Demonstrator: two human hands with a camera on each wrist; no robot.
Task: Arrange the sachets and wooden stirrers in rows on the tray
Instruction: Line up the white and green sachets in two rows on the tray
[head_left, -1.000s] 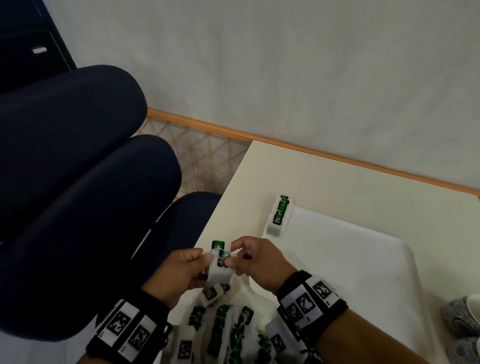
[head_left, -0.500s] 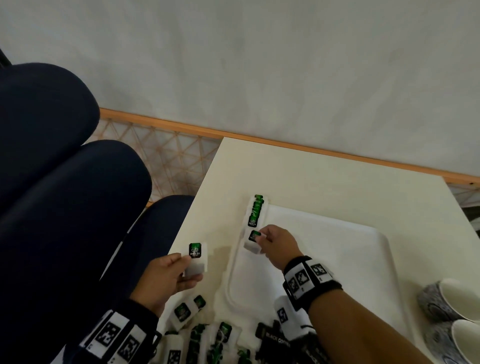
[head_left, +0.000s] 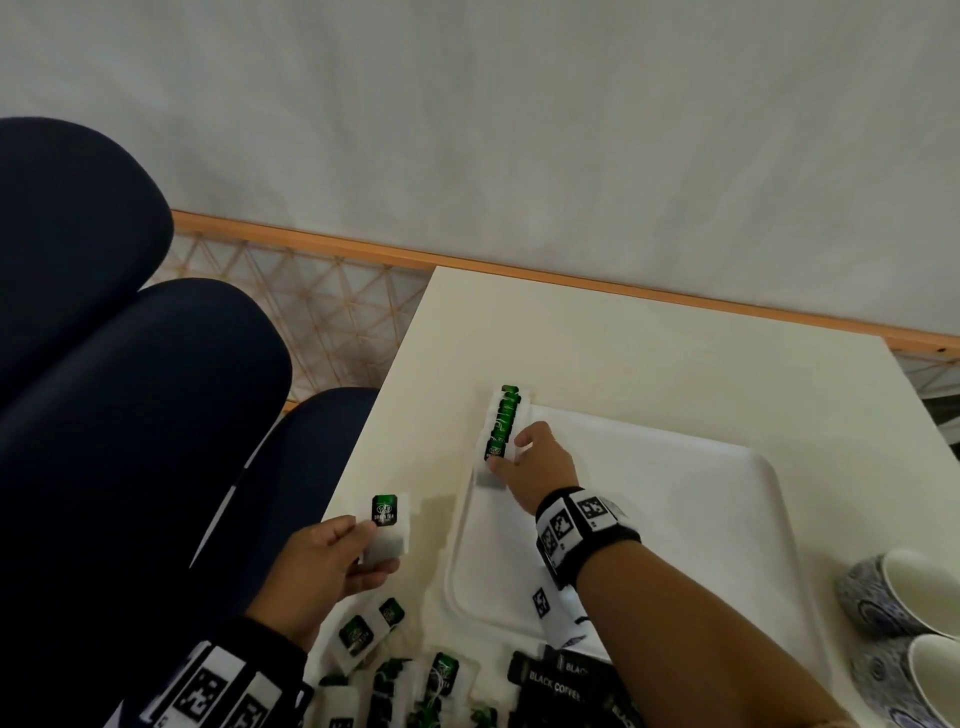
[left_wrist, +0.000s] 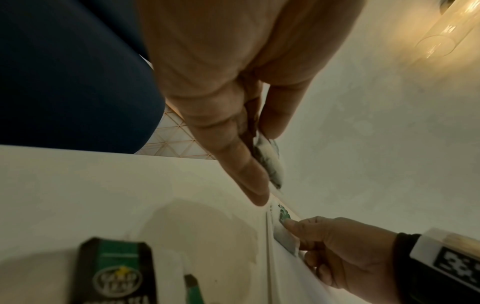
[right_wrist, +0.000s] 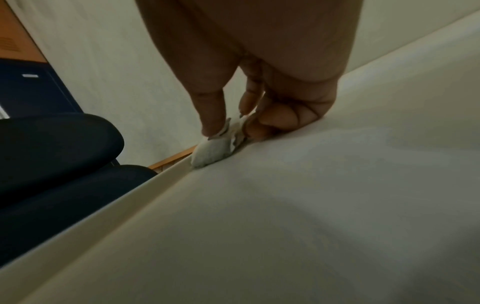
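Observation:
A white tray (head_left: 675, 519) lies on the cream table (head_left: 597, 353). A row of green tea sachets (head_left: 504, 418) runs along the tray's far left rim. My right hand (head_left: 506, 457) pinches one more green tea sachet (head_left: 493, 460) at the near end of that row, low on the tray floor (right_wrist: 285, 205). The right wrist view shows thumb and fingers of that hand (right_wrist: 228, 131) nipping the sachet (right_wrist: 213, 150) by the rim. My left hand (head_left: 363, 545) holds another green tea sachet (head_left: 387, 525) above the table, left of the tray. In the left wrist view my left hand (left_wrist: 262, 164) pinches this sachet (left_wrist: 267, 162).
A loose pile of green tea sachets (head_left: 395, 670) and black coffee sachets (head_left: 556, 680) lies at the table's near edge. Two patterned cups (head_left: 893, 597) stand right of the tray. Dark blue chairs (head_left: 156, 415) crowd the left side. A wall runs behind the table.
A second ago both hands held sachets together near the pile. My right hand carried one onto the tray up to the row's end. My left hand stayed back with the other sachet.

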